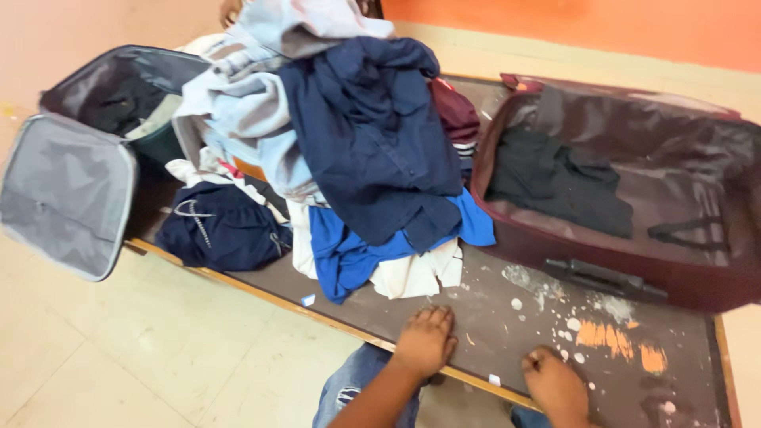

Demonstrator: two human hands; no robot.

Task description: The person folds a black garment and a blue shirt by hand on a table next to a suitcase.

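Observation:
My left hand (pixel 426 339) lies flat on the dark worn tabletop (pixel 507 317) near its front edge, fingers together, holding nothing. My right hand (pixel 555 386) rests on the same edge to the right, fingers curled loosely, with nothing in it. Just beyond my left hand is a heap of clothes (pixel 349 150): a navy shirt on top, a bright blue garment and a white one below, light blue and grey pieces at the back. A dark navy garment (pixel 222 226) lies at the heap's left.
An open maroon suitcase (pixel 634 261) with a black garment (pixel 555 182) inside lies at the right. An open grey suitcase (pixel 67 194) stands at the left, over the table's end. Beige tiled floor lies below; an orange wall is behind. Paint flecks mark the tabletop.

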